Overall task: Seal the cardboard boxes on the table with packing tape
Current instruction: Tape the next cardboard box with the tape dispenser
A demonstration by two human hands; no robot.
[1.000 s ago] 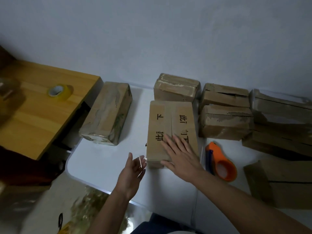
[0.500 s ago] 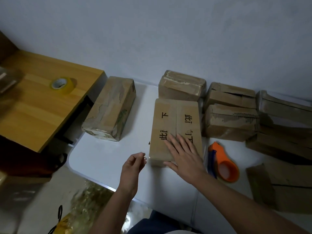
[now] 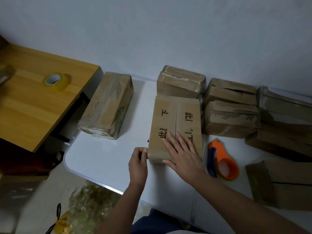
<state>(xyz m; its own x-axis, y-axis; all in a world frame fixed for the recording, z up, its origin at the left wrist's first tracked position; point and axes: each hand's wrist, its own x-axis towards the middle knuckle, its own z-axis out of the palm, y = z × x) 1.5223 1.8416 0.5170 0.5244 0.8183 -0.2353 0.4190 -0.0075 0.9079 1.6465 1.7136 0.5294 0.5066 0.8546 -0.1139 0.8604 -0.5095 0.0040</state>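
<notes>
I look down on a white table (image 3: 104,159) pushed against a pale wall. The cardboard box (image 3: 175,125) I am working on lies near the middle of the table, its near end close to the front edge. Its long axis runs away from me, from the front edge toward the wall, and the seam between its two top flaps follows that same line.

My right hand (image 3: 183,154) lies flat on the near part of the lid, fingers spread and pointing up the seam, pressing the flaps down. My left hand (image 3: 137,162) sits at the box's near left corner, fingertips curled and pinched together against the cardboard, apparently on a glint of clear tape; I cannot tell for sure.

The orange tape dispenser (image 3: 222,161) rests on the table just right of the box, nearer my right hand. I judge that hand would fetch it.

More boxes line the back edge and right side. A roll of tape (image 3: 56,81) sits on a wooden desk (image 3: 30,112) to the left, well apart.
</notes>
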